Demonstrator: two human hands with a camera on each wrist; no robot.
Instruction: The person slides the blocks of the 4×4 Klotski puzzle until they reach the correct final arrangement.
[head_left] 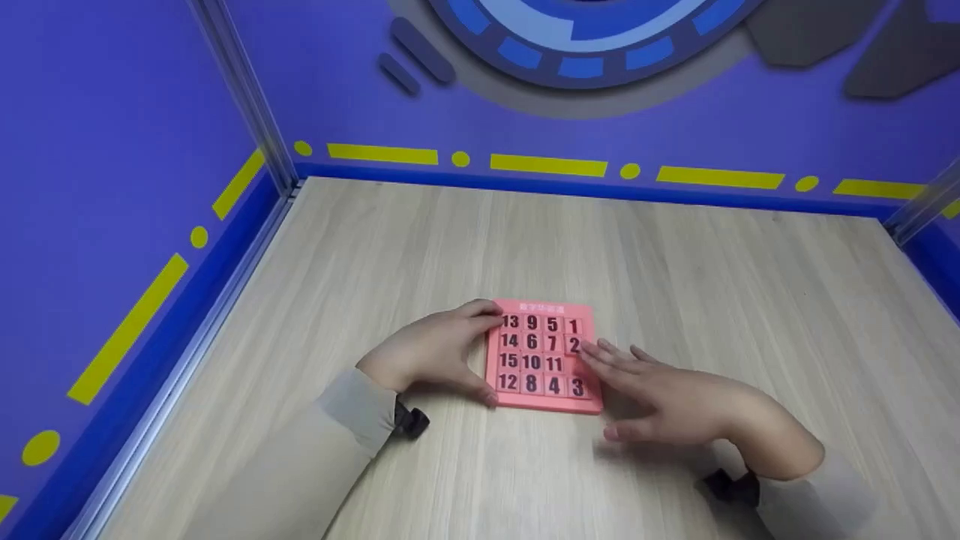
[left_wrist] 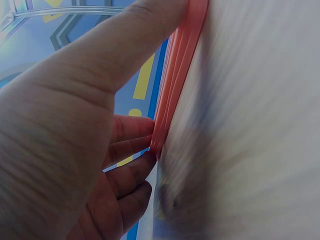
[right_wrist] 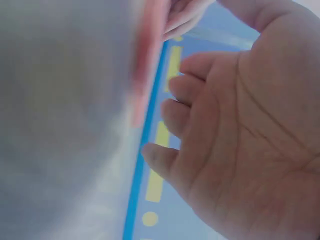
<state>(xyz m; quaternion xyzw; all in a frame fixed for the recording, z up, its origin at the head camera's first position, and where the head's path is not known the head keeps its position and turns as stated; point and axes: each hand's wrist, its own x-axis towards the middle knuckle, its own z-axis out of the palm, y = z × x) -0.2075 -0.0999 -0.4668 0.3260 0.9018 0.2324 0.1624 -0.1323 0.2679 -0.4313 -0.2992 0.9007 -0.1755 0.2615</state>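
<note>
A pink sliding number puzzle (head_left: 544,406) lies flat on the wooden table, with black-numbered tiles in its frame. The vacant square is at the right end of the third row, between tile 2 (head_left: 574,344) and tile 3 (head_left: 577,387). My left hand (head_left: 431,349) holds the frame from the left, thumb at the near corner and fingers at the far corner; the left wrist view shows them along its pink side (left_wrist: 175,75). At the right edge my right hand (head_left: 679,397) is spread, palm down, with a fingertip at tile 2 and its thumb off the frame.
The wooden table (head_left: 420,247) reaches back to a blue-purple wall panel (head_left: 337,90) with yellow dashes. Another panel (head_left: 97,187) and a metal post (head_left: 247,97) border the left side. Dark straps (head_left: 411,420) sit at both wrists.
</note>
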